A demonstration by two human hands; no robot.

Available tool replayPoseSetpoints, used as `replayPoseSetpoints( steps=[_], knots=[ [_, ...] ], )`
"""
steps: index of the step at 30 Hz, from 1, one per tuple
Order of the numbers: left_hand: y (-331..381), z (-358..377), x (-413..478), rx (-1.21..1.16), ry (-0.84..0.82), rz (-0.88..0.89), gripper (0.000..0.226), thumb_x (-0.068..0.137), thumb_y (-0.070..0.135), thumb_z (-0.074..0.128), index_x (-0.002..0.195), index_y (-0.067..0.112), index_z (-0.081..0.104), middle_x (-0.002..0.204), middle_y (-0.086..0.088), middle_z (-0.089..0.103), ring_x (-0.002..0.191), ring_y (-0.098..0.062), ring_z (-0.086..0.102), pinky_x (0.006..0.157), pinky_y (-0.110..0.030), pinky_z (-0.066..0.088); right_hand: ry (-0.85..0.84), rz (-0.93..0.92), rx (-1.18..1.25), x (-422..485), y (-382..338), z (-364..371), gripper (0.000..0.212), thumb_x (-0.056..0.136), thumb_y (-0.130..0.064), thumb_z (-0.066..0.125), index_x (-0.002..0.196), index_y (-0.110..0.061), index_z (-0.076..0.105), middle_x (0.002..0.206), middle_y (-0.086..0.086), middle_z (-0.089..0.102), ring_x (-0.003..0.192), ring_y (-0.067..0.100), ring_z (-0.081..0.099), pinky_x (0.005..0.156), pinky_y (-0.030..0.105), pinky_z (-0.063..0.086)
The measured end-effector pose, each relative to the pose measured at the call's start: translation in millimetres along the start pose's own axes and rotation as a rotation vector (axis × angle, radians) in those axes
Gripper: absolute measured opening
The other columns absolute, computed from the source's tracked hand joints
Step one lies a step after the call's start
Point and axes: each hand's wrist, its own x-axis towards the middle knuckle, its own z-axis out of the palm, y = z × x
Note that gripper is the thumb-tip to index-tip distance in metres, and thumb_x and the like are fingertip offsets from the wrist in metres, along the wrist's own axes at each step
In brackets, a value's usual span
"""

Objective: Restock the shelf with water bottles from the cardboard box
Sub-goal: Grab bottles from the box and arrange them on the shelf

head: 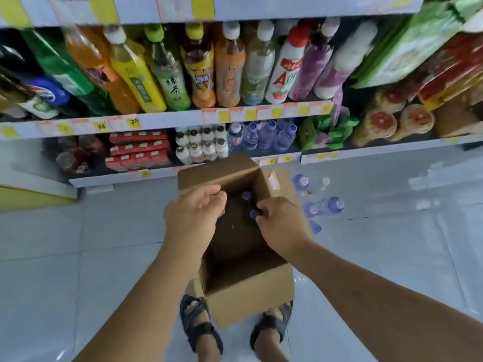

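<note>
Curled hands (194, 212) (281, 226) over box (248, 291) (bottles (246, 195) inside)

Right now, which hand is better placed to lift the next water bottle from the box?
Right. The right hand has its fingertips beside a purple cap inside the cardboard box; the left hand is over the box's left edge, farther from the caps.
</note>
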Motion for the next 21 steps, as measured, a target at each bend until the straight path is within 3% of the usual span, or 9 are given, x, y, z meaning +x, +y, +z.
replayPoseSetpoints(
  steps=[6, 11, 17, 21],
  knots=[
    [-113.9, 21.6, 70.9, 0.030, -0.002, -0.066, 0.021, 0.086, 0.050, 0.061, 0.107, 0.050, 0.066, 0.107, 0.022, 0.069, 0.103, -0.004, 0.067, 0.095, -0.038, 0.053, -0.123, 0.120, -0.188, 88.7, 52.1, 134.8, 0.036, 0.093, -0.020, 0.056, 0.129, -0.019, 0.052, 0.133, 0.013, 0.047, 0.113, 0.033, 0.058, 0.099, 0.040, 0.048],
    [-157.5, 29.2, 132.2, -0.049, -0.004, -0.052, 0.014, 0.090, 0.039, 0.066, 0.097, 0.050, 0.070, 0.098, 0.027, 0.071, 0.093, 0.005, 0.068, 0.087, -0.030, 0.053, -0.113, 0.161, -0.278, 158.7, 81.6, 204.0, 0.036, 0.098, -0.012, 0.047, 0.134, -0.012, 0.050, 0.132, 0.016, 0.049, 0.115, 0.033, 0.057, 0.099, 0.040, 0.046],
    [-174.0, 33.6, 158.7, -0.105, -0.022, 0.005, 0.024, 0.081, 0.043, 0.064, 0.103, 0.039, 0.072, 0.096, 0.022, 0.073, 0.090, 0.002, 0.070, 0.085, -0.031, 0.053, -0.073, 0.135, -0.364, 178.0, 99.2, 229.1, 0.029, 0.100, -0.010, 0.040, 0.121, -0.009, 0.059, 0.124, 0.016, 0.052, 0.103, 0.034, 0.062, 0.087, 0.039, 0.050],
    [-167.6, 30.3, 148.3, -0.102, -0.034, -0.009, 0.015, 0.088, 0.037, 0.064, 0.101, 0.039, 0.072, 0.095, 0.021, 0.074, 0.090, 0.002, 0.070, 0.086, -0.033, 0.053, -0.020, 0.054, -0.348, 155.7, 83.4, 208.9, 0.026, 0.095, -0.012, 0.047, 0.117, -0.010, 0.060, 0.121, 0.016, 0.052, 0.106, 0.035, 0.057, 0.088, 0.038, 0.047]
  ],
)
